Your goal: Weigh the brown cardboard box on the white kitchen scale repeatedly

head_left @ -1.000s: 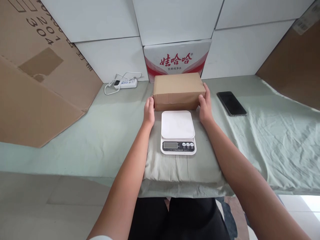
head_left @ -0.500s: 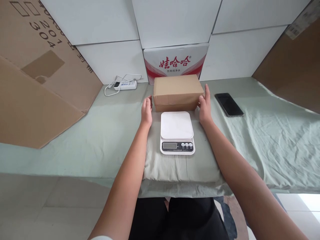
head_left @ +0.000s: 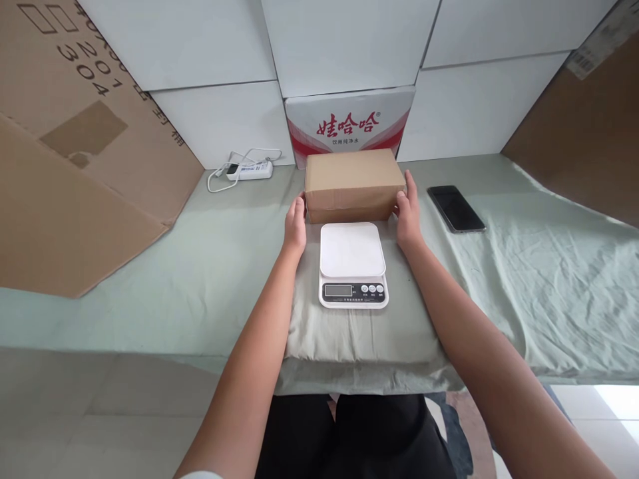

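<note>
A closed brown cardboard box [head_left: 353, 176] lies on the green cloth just behind a white kitchen scale [head_left: 353, 263]. My left hand [head_left: 295, 225] presses flat against the box's left end. My right hand [head_left: 409, 211] presses against its right end, fingers reaching up along the side. The box is clamped between the two palms and appears to rest on the cloth. The scale's platform is bare and its display reads nothing I can make out.
A white and red water carton [head_left: 349, 123] stands against the wall behind the box. A black phone [head_left: 455, 208] lies to the right and a white power strip [head_left: 248, 170] to the back left. Large cardboard sheets [head_left: 74, 146] lean at both sides.
Half a second ago my left hand had drawn slightly away from the box; it is now back against the left end. The box has barely moved.
</note>
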`<control>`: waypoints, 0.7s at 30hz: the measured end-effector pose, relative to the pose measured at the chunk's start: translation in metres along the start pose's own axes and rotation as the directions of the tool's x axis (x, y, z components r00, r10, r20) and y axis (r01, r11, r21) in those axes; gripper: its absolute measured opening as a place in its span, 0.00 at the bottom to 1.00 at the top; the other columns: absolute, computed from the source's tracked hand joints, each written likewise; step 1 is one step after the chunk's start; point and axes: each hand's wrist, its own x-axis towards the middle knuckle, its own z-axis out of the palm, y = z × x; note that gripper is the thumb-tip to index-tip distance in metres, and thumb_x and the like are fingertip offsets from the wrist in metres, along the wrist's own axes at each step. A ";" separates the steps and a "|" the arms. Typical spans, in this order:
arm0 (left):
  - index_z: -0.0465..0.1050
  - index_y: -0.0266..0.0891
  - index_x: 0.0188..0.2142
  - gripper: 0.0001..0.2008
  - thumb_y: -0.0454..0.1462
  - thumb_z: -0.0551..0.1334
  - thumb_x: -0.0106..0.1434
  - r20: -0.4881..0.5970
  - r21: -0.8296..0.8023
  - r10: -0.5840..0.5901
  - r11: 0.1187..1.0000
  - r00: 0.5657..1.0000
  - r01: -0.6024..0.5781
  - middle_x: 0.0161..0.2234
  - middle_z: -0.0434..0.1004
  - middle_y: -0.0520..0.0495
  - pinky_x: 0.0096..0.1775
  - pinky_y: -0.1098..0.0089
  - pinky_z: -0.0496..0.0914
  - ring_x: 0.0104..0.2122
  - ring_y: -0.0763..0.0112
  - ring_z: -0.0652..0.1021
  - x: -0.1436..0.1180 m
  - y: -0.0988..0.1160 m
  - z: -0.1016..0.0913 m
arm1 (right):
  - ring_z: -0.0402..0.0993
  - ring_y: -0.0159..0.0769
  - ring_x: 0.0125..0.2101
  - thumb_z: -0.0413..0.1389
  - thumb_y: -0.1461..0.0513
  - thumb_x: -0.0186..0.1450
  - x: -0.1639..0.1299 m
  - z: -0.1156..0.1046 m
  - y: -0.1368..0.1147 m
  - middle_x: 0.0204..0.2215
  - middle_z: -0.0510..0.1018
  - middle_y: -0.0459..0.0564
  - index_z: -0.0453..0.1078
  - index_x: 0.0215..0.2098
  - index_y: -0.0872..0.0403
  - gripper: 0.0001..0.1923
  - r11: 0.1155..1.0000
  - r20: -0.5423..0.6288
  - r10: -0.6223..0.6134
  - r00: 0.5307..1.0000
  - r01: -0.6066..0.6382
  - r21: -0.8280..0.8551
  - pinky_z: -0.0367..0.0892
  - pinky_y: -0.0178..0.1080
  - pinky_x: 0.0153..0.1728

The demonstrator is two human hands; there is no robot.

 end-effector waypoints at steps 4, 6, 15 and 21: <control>0.82 0.46 0.66 0.47 0.77 0.58 0.68 0.001 0.000 0.013 1.000 1.000 -0.013 0.75 0.80 0.38 0.78 0.56 0.68 0.80 0.48 0.72 0.001 -0.002 0.001 | 0.68 0.51 0.81 0.50 0.31 0.73 0.001 -0.001 0.004 0.82 0.70 0.49 0.54 0.85 0.37 0.49 0.999 0.004 -0.007 1.000 0.007 -0.032 0.70 0.65 0.79; 0.82 0.46 0.65 0.48 0.77 0.58 0.67 -0.003 0.007 0.016 1.000 1.000 -0.016 0.75 0.80 0.38 0.78 0.56 0.68 0.80 0.48 0.73 0.002 -0.003 0.001 | 0.67 0.50 0.81 0.50 0.31 0.73 0.001 -0.002 0.006 0.83 0.69 0.47 0.54 0.86 0.36 0.49 0.999 0.010 -0.014 1.000 0.014 -0.028 0.70 0.64 0.80; 0.83 0.48 0.65 0.46 0.77 0.59 0.68 -0.008 0.021 0.020 1.000 1.000 -0.019 0.74 0.81 0.39 0.77 0.56 0.70 0.78 0.48 0.75 -0.001 -0.002 0.001 | 0.63 0.51 0.82 0.50 0.31 0.76 0.003 -0.005 0.015 0.86 0.61 0.41 0.53 0.86 0.35 0.46 1.000 0.029 -0.023 0.999 0.024 -0.020 0.67 0.61 0.83; 0.81 0.48 0.68 0.46 0.76 0.58 0.69 0.002 0.034 0.014 0.999 1.000 -0.015 0.74 0.81 0.40 0.77 0.56 0.70 0.78 0.48 0.75 -0.002 -0.002 0.003 | 0.68 0.56 0.80 0.49 0.31 0.75 0.002 -0.006 0.010 0.84 0.65 0.48 0.54 0.86 0.38 0.48 0.998 0.029 -0.036 0.999 0.038 -0.052 0.71 0.64 0.79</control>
